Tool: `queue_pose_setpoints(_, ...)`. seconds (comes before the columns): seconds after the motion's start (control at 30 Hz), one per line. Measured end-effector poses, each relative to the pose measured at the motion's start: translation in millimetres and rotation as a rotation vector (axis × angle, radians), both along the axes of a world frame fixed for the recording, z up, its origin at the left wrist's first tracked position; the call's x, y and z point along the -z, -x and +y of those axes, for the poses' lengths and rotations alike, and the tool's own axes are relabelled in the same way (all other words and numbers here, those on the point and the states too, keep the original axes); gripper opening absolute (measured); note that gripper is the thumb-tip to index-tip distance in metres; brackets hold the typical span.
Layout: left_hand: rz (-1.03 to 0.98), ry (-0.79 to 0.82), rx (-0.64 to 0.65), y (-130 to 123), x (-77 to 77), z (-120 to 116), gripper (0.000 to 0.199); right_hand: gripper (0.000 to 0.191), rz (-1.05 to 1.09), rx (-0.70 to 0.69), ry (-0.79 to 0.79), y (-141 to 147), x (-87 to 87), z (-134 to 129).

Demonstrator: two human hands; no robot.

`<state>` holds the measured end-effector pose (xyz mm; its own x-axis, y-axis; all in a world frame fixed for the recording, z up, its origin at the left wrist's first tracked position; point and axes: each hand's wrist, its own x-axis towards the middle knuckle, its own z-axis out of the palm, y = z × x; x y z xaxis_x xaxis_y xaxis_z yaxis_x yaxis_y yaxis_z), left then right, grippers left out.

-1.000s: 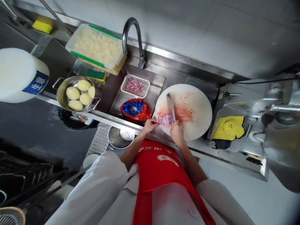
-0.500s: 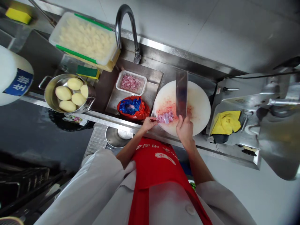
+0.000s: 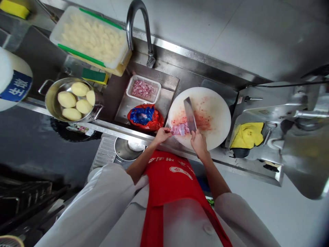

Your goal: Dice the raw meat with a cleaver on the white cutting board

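Right hand (image 3: pixel 199 142) closed round the handle of a cleaver (image 3: pixel 189 113), blade slanting toward the far left over a round white chopping board (image 3: pixel 218 116). Left hand (image 3: pixel 163 135) narrowed to a pinch on the left end of raw pink meat (image 3: pixel 180 129), which lies at the board's near-left edge, just left of the blade; cannot tell whether the edge is into it. Reddish smears (image 3: pixel 203 121) spread right of the meat. Left of the board, in the sink (image 3: pixel 123 113): a white basket (image 3: pixel 158 93) of diced pink meat (image 3: pixel 143 90), and nearer, a red bag (image 3: pixel 157 119) with blue plastic (image 3: pixel 141 116) inside. Farther left, a steel pot (image 3: pixel 51 103) with five peeled potatoes (image 3: pixel 72 114); beyond it, a lidded container (image 3: pixel 123 67) of pale pieces. Right of the board, a yellow cloth (image 3: pixel 248 133) on metal equipment (image 3: pixel 257 99).
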<state>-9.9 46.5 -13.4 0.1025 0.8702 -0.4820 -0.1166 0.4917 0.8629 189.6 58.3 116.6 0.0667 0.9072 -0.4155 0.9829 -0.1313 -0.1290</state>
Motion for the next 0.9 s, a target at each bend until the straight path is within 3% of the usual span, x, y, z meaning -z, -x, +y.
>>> queue_pose_setpoints(0.13, -0.015, 0.021, -0.017, -1, 1.4, -2, 0.034, 0.043, 0.016, 0.055, -0.151, 8, -6.3, -1)
queue_pose_setpoints(0.27, -0.004, 0.016, -0.021, 0, 2.4, -3, 0.035, 0.033, 0.037, 0.060, 0.081, 10, 11.8, -15)
queue_pose_setpoints(0.37, -0.005, 0.016, 0.007, 1, 4.5, -3, 0.036, 0.028, 0.038, 0.050, 0.153, 3, 10.1, -21)
queue_pose_setpoints(0.53, -0.017, 0.022, 0.029, 1, 9.9, -3, 0.039, 0.041, 0.031, 0.082, -0.092, 9, -16.2, -22)
queue_pose_setpoints(0.6, -0.008, 0.007, 0.039, 1, 10.0, -3, 0.039, 0.042, 0.041, 0.085, -0.071, 22, -11.4, -24)
queue_pose_setpoints(0.7, 0.054, -0.015, 0.067, 1, 5.0, -3, 0.038, 0.035, 0.067, 0.051, 0.095, 37, 12.7, -24)
queue_pose_setpoints(0.8, 0.261, -0.154, 0.043, -2, -4.4, -3, 0.031, 0.031, 0.099, 0.031, 0.130, 37, 32.2, -20)
queue_pose_setpoints(0.9, 0.534, -0.482, 0.014, -9, -9.9, 1, 0.026, 0.029, 0.128, 0.026, 0.110, 28, 33.9, -17)
